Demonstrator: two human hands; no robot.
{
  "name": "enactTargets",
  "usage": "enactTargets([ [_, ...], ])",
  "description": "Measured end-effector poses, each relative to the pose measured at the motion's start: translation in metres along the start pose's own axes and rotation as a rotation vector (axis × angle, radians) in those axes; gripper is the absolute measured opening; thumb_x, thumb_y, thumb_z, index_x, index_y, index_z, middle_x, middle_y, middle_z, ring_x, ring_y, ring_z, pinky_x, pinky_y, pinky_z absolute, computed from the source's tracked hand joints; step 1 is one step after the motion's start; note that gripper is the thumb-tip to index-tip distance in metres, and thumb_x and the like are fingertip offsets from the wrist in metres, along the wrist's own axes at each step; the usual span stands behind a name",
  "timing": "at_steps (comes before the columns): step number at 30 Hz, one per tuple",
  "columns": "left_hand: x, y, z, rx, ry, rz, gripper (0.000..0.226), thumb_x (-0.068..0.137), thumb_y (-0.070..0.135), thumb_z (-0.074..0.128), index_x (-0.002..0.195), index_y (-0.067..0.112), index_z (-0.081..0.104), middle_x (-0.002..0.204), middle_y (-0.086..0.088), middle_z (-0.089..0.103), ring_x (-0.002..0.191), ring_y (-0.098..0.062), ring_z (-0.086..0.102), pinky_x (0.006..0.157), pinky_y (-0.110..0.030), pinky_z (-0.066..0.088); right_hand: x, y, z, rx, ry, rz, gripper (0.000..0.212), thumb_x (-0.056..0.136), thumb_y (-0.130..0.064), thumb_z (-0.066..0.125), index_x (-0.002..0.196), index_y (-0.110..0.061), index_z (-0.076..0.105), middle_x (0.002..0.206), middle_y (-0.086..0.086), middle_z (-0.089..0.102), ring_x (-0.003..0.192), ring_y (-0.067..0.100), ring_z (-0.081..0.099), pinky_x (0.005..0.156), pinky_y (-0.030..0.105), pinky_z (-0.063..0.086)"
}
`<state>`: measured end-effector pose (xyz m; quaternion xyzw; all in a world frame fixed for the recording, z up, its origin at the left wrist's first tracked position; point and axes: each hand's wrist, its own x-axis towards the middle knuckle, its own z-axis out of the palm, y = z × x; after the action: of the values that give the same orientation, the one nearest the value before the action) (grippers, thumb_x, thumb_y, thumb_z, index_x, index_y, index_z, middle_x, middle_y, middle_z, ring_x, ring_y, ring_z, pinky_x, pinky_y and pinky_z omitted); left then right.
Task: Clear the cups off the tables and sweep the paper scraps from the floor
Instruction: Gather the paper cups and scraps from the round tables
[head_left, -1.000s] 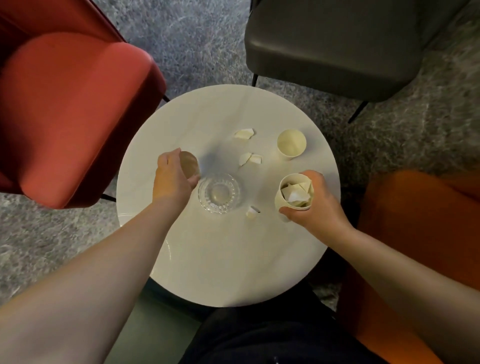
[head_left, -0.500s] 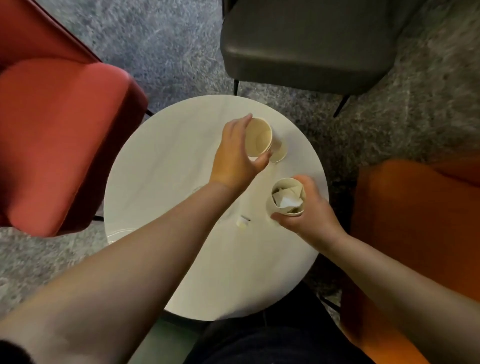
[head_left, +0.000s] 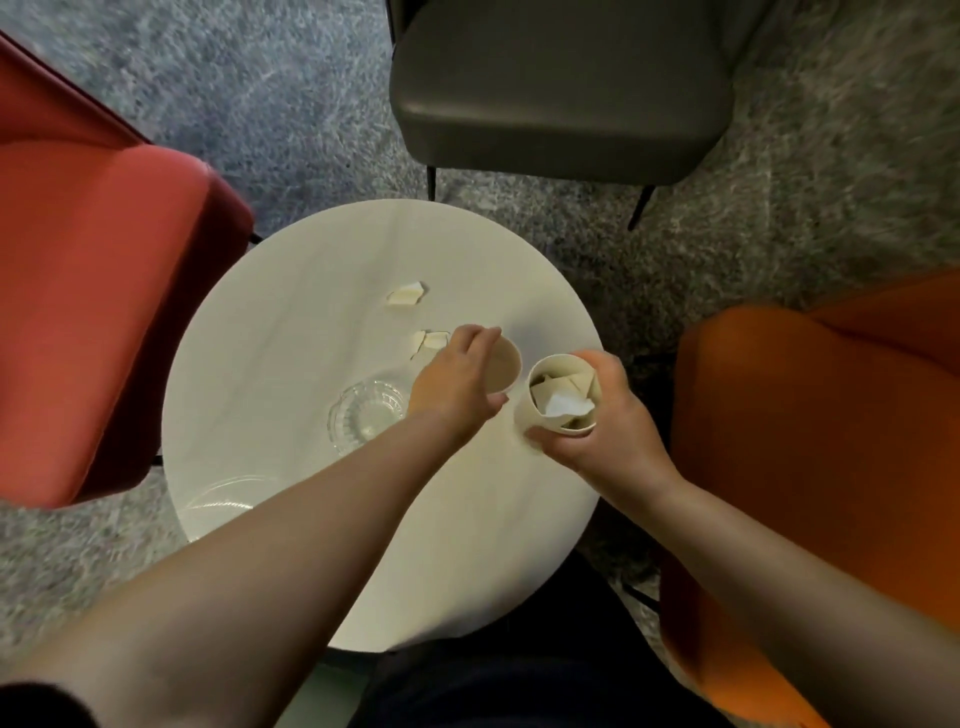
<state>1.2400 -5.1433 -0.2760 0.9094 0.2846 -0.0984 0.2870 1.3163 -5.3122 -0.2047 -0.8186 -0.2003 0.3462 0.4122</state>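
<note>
**Both hands closed on cups above the round table**

Both bare forearms reach forward over the near edge of the round table (head_left: 291, 332). The left hand (head_left: 457, 384) lies palm down above the table's middle, fingers and thumb curled round an empty paper cup (head_left: 503, 370). Just to its right, near the table's right edge, the right hand (head_left: 597, 421) grips a scrap-filled cup (head_left: 561, 396), thumb on the near wall, fingers wrapped round the far side

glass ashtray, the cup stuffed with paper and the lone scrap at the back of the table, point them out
glass ashtray (head_left: 366, 415), head view, clear centre.
cup stuffed with paper (head_left: 524, 413), head view, outer wall.
lone scrap (head_left: 406, 295), head view, middle.
</note>
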Motion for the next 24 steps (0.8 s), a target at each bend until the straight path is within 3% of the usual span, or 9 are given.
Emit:
enactTargets([
  [8, -0.027, -0.008, 0.004, -0.082, -0.05, -0.018, 0.096, 0.077, 0.03, 0.081, 0.153, 0.026, 0.023, 0.156, 0.005, 0.024, 0.135, -0.02, 0.039, 0.101, -0.037, 0.044, -0.003, -0.023, -0.022, 0.0, 0.114, -0.088, 0.07, 0.063, -0.032, 0.085, 0.113, -0.046, 0.038, 0.102, -0.023, 0.056, 0.094, -0.014, 0.053, 0.067, 0.002, 0.045],
  [11, -0.037, -0.021, 0.0, -0.123, -0.002, -0.095, 0.096, 0.077, 0.028, 0.082, 0.153, 0.023, 0.024, 0.155, 0.001, 0.025, 0.134, -0.019, 0.039, 0.103, -0.034, 0.041, -0.001, -0.033, -0.022, -0.003, 0.147, -0.138, 0.071, 0.062, -0.039, 0.083, 0.114, -0.047, 0.036, 0.102, -0.027, 0.054, 0.096, -0.014, 0.052, 0.067, 0.007, 0.048],
  [16, -0.071, -0.048, 0.002, -0.219, 0.114, -0.245, 0.066, 0.084, 0.014, 0.074, 0.142, 0.015, 0.044, 0.139, -0.005, 0.042, 0.12, -0.022, 0.051, 0.101, -0.032, 0.042, 0.01, -0.038, -0.002, -0.011, 0.086, -0.229, 0.077, 0.061, -0.045, 0.083, 0.122, -0.042, 0.035, 0.115, -0.024, 0.051, 0.106, -0.008, 0.052, 0.078, 0.007, 0.046],
  [20, -0.09, -0.058, 0.017, -0.223, 0.08, -0.285, 0.038, 0.089, 0.01, 0.067, 0.126, 0.01, 0.059, 0.128, -0.007, 0.052, 0.108, -0.024, 0.059, 0.095, -0.037, 0.048, 0.027, -0.026, 0.022, -0.091, 0.001, -0.282, 0.08, 0.062, -0.042, 0.082, 0.127, -0.038, 0.035, 0.111, -0.047, 0.039, 0.1, -0.018, 0.046, 0.076, -0.003, 0.038],
  [24, -0.09, -0.059, 0.038, -0.212, 0.035, -0.27, 0.029, 0.089, 0.009, 0.064, 0.119, 0.009, 0.063, 0.122, -0.008, 0.056, 0.109, -0.025, 0.056, 0.094, -0.033, 0.044, 0.047, -0.003, 0.038, -0.25, -0.067, -0.266, 0.078, 0.062, -0.04, 0.085, 0.123, -0.042, 0.036, 0.111, -0.026, 0.044, 0.099, -0.002, 0.047, 0.078, 0.011, 0.041],
])
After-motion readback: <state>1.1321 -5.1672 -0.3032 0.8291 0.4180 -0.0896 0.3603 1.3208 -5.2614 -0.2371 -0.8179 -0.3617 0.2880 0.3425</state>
